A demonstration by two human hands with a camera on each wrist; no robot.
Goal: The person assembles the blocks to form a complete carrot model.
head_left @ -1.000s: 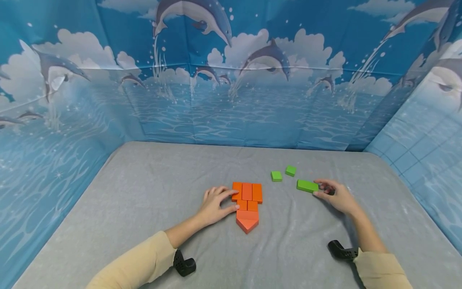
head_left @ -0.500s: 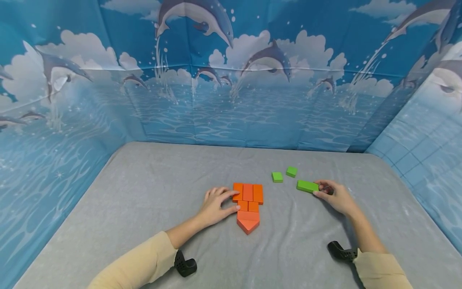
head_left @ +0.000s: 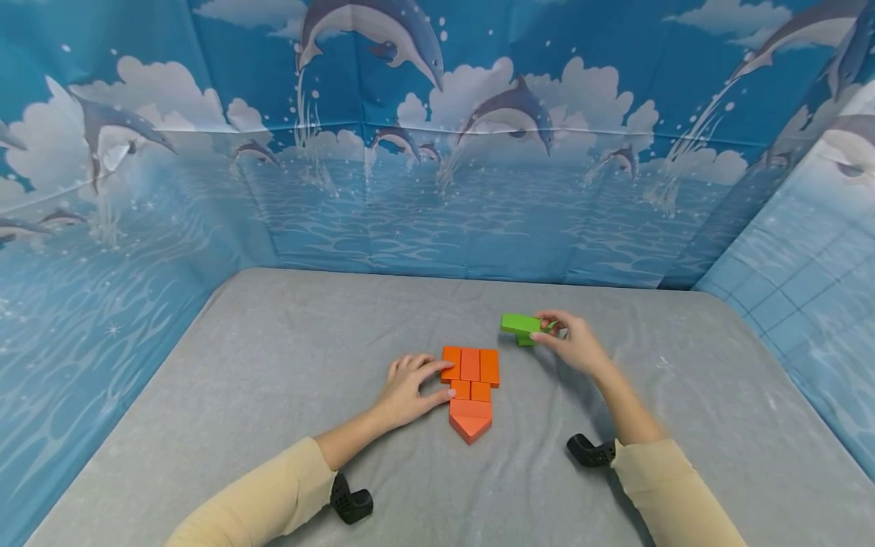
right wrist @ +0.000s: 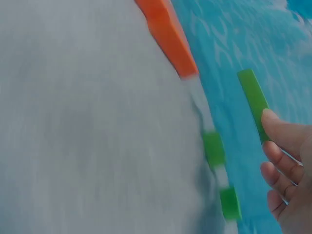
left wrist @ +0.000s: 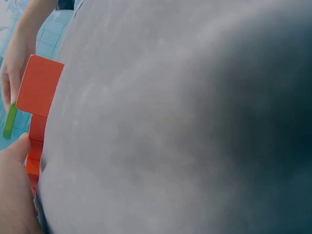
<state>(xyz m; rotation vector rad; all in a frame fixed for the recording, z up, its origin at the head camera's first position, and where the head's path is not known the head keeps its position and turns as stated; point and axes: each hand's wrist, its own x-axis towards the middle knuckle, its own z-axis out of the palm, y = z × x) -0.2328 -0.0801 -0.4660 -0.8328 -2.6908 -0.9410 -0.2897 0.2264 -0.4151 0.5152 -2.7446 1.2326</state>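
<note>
In the head view, the left hand (head_left: 410, 387) reaches over the left edge of a flat, smooth-faced orange block arrangement, its fingers extended and spread from the thumb, clasping nothing. The index fingertip lies on the leftmost of three orange rectangular bars (head_left: 469, 365) set side by side; the thumb tip touches the left one of two small orange square blocks (head_left: 470, 390), below the index finger. Just past the thumb, on the side nearer the person, is an orange-red pointed block (head_left: 470, 419). The right hand (head_left: 567, 339) pinches the right end of a long, bright green rectangular block (head_left: 519, 324) between thumb and fingers. Under the held block, left of the thumb, a small green square block (head_left: 525, 341) shows in part; a bit of green also shows behind the fingers.

In the left wrist view, the left thumb tip is at the edge of the orange column; whether it presses there I cannot tell. Beyond it, the right hand's fingers point down with the long green block at their tips.

In the right wrist view, the thumb lies along the green block's face with fingers curled behind, and the block projects beyond the fingertips. Two small green blocks sit apart from the fingers on the grey cloth (right wrist: 97, 122), blurred.
</note>
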